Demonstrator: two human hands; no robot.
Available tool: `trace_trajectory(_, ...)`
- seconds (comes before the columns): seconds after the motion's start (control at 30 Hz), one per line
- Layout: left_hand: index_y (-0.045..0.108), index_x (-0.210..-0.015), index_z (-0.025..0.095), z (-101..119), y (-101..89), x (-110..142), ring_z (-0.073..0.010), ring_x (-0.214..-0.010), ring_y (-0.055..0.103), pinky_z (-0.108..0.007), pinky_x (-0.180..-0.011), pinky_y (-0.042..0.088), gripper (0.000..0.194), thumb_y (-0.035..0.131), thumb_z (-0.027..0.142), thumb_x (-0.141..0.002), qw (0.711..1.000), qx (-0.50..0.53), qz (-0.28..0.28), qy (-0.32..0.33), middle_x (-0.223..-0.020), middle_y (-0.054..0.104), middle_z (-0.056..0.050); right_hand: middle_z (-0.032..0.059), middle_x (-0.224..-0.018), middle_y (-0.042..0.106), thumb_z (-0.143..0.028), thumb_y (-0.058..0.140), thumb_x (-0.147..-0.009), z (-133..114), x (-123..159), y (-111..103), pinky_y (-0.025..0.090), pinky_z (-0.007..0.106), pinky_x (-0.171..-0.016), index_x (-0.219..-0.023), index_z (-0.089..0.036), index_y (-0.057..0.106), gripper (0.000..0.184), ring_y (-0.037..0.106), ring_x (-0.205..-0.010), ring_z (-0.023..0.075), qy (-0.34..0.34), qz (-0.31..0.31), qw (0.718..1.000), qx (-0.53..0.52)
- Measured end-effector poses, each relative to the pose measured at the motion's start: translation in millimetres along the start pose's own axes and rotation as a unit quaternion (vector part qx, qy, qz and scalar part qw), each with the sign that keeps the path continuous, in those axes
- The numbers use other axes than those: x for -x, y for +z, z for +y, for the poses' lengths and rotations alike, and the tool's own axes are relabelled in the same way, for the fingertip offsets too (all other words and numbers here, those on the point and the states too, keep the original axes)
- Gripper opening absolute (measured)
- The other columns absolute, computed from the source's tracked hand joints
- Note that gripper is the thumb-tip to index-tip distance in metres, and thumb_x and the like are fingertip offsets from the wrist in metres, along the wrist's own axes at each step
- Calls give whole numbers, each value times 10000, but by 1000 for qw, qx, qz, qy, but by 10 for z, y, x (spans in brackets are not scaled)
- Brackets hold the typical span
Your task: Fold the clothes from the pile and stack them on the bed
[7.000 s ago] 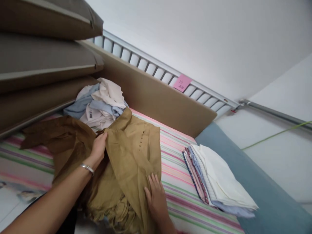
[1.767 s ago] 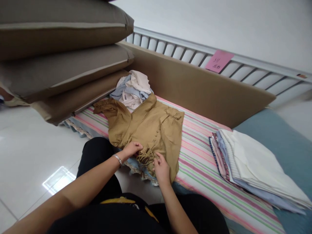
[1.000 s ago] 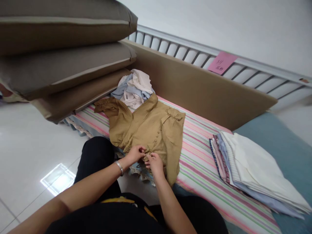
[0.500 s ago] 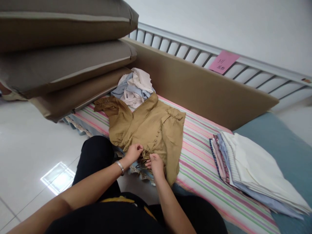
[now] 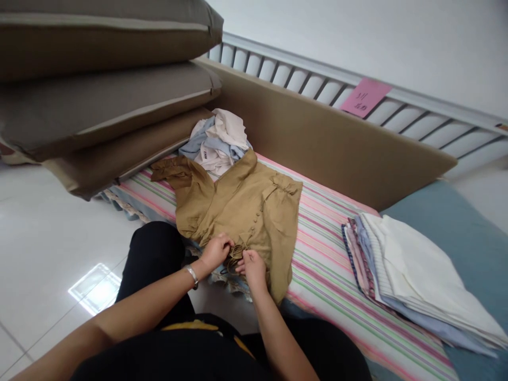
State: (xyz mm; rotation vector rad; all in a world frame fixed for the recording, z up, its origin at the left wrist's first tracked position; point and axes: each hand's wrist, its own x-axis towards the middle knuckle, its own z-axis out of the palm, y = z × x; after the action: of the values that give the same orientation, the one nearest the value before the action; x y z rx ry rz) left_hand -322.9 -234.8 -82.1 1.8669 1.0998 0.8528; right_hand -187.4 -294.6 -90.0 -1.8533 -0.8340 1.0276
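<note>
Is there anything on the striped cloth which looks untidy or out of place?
Yes: beyond the brown shirt, a clothes heap lies crumpled, unlike the folded stack. I see nothing spilled or damaged.

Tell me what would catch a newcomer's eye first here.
The mustard-brown garment likely draws the eye first, spread mid-picture on striped bedding, with the left hand and right hand at its cords. Next come the folded clothes stacked at the picture's right and the pink note on the railing behind.

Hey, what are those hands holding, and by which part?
The brown garment, by the bunched cords at its near edge: left hand pinching one side, right hand the other.
</note>
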Motion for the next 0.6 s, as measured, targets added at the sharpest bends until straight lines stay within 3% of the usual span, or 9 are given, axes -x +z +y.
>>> trace_trajectory(0.2, 634, -699, 162, 59, 15, -57, -188, -761, 569, -274, -729, 403, 165, 536, 252, -798, 998, -51, -17, -40, -763, 628, -58, -48, -487, 556, -479, 483, -774, 39, -14, 10, 381, 193, -357, -712, -194, 496, 292, 566, -370, 125, -18, 4, 1000, 9)
trace_trajectory(0.47, 602, -734, 162, -22, 24, -44, -164, -738, 532, -259, -702, 392, 87, 550, 97, -756, 998, -60, 8, -37, -753, 582, -35, -43, -504, 561, -483, 466, -791, 75, -18, 0, 391, 204, -367, -697, -208, 465, 291, 567, -385, 127, -32, 7, 999, 18)
trace_trajectory(0.6, 602, -754, 168, -87, 9, -10, -142, -752, 535, -233, -702, 408, 154, 527, 34, -749, 999, -24, 21, 7, -799, 562, -22, -47, -499, 548, -486, 447, -799, 80, -19, -1, 377, 207, -351, -692, -214, 451, 292, 561, -374, 131, -33, 6, 999, 15)
